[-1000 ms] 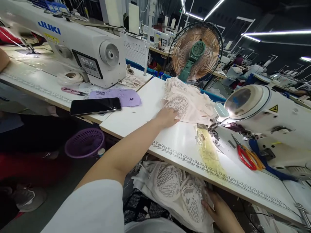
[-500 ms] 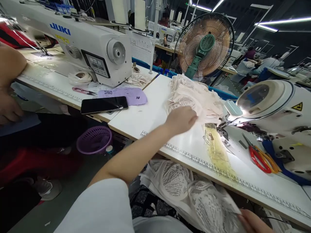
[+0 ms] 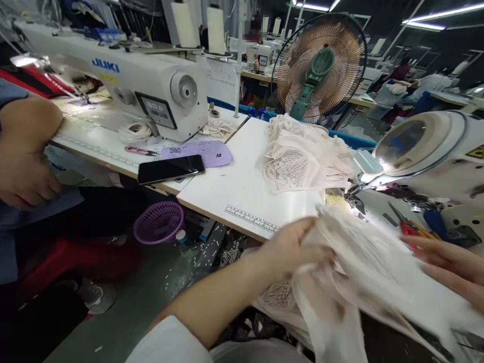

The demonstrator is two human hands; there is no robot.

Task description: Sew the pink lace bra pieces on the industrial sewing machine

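Observation:
My left hand (image 3: pixel 302 247) is closed on a pale lace bra (image 3: pixel 363 247), gripping one end of it above the table's front edge. The bra is spread out to the right and smeared by motion. At its far side my right hand (image 3: pixel 454 262) has its fingers stretched and apart, close against the fabric; whether they touch it I cannot tell. Another lace piece (image 3: pixel 278 295) lies on my lap, partly hidden by my left arm. Beyond my hands, a pile of pale lace bras (image 3: pixel 295 161) rests on the white table (image 3: pixel 234 176).
A sewing machine (image 3: pixel 423 146) stands on the right, with red-handled scissors (image 3: pixel 408 229) beside it. On the left are a phone (image 3: pixel 171 169), a purple paper (image 3: pixel 212 154) and another sewing machine (image 3: pixel 151 91). A co-worker's hand (image 3: pixel 30 176) is at far left. A fan (image 3: pixel 321 65) stands behind.
My left hand has moved back from the pile toward me and taken hold of the bra from my lap. The bra has risen to table height, and my right hand has come up.

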